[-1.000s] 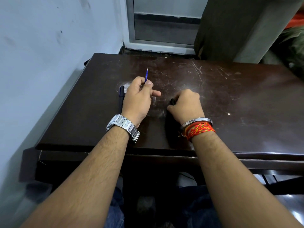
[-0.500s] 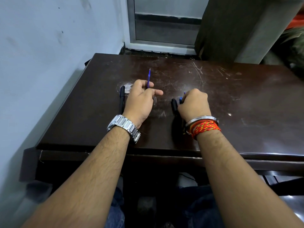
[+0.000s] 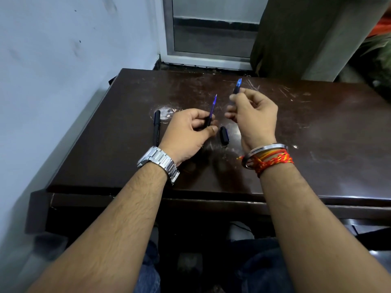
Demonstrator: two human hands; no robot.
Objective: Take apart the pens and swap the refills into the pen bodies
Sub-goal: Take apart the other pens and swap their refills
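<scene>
My left hand (image 3: 186, 132) pinches a thin blue refill (image 3: 212, 106) that sticks up and away from its fingers, with a dark piece around its lower end. My right hand (image 3: 254, 117) is raised above the table and grips a dark pen part with a blue tip (image 3: 237, 86) pointing up. Between the hands a short black pen piece (image 3: 224, 135) lies on the dark wooden table (image 3: 317, 134). A whole black pen (image 3: 156, 127) lies on the table to the left of my left hand.
A pale wall runs close along the table's left side. Behind the table are a metal-framed window and a dark curtain (image 3: 296, 39). The tabletop is scratched, with a white mark (image 3: 165, 112) near the black pen.
My right hand has lifted off the table with the blue-tipped pen part, leaving the short black piece lying there. My left hand has stayed close to where it was, still holding the refill.
</scene>
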